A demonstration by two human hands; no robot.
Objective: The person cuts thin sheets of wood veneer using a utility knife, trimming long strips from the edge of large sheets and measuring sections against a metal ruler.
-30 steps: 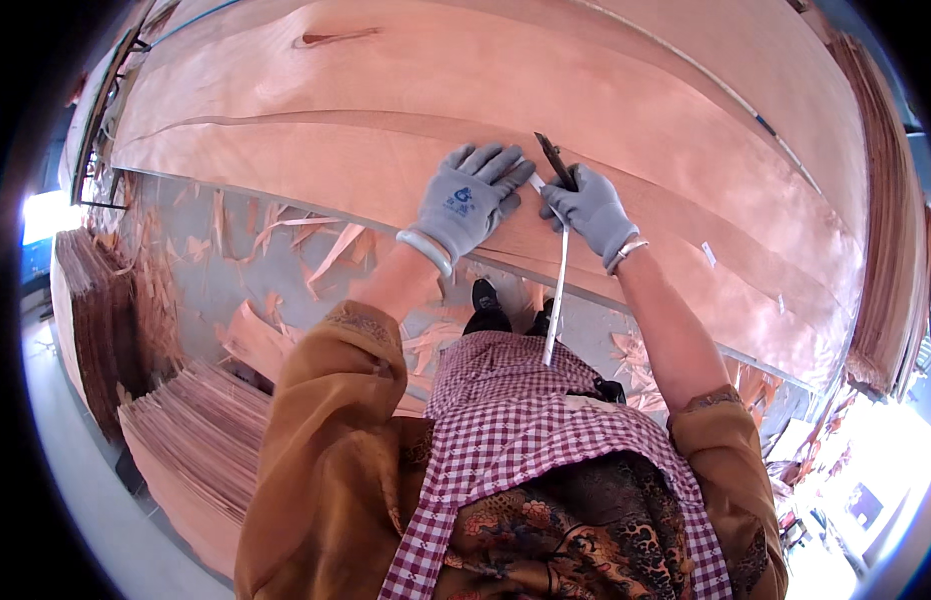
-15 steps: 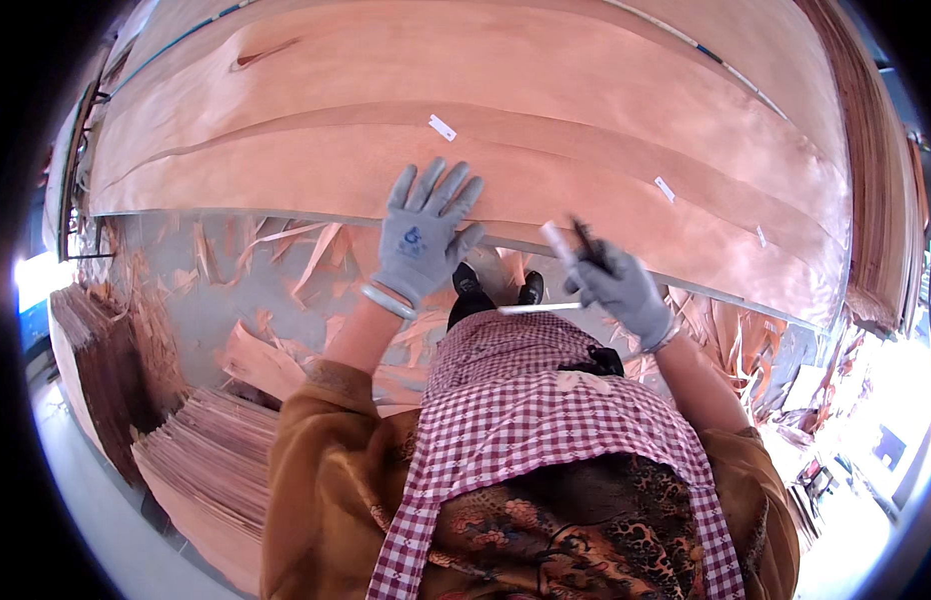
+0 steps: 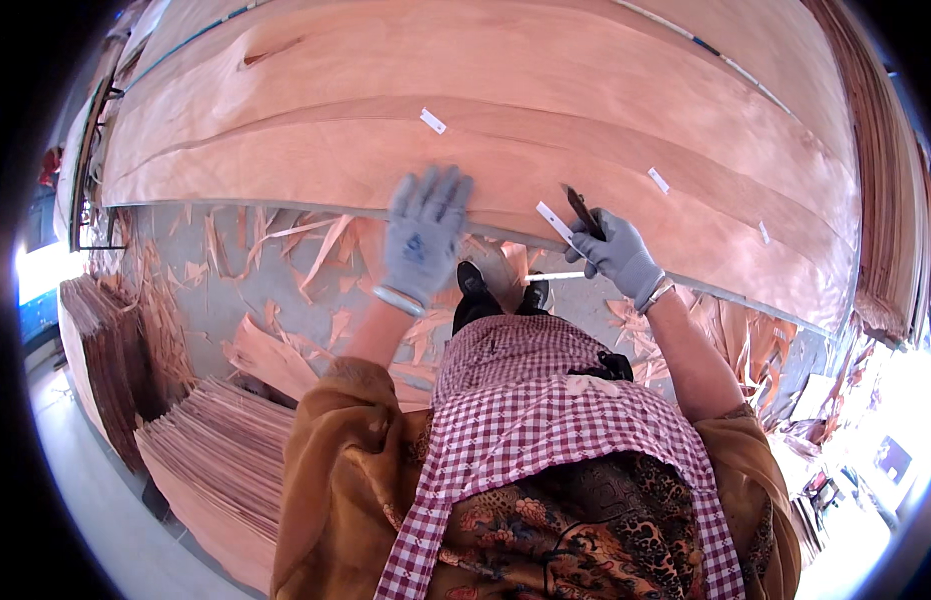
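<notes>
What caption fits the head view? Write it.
Grey-gloved left hand flat on reddish wood veneer sheet; right hand grips dark knife.

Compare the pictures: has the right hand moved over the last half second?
Yes. The right hand has gone up from the apron side to the veneer sheet's near edge.

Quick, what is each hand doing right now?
Left hand: open, flat on the veneer sheet.
Right hand: closed on a dark knife and white tape strip.

Loads of veneer scraps (image 3: 286, 250) all over the grey floor (image 3: 186, 300). Stacked veneer sheets (image 3: 216, 450) lower left, darker pile (image 3: 96, 340) just beside them. Another tall stack (image 3: 886, 180) along the right edge. Black shoes (image 3: 501, 290) among the scraps.
</notes>
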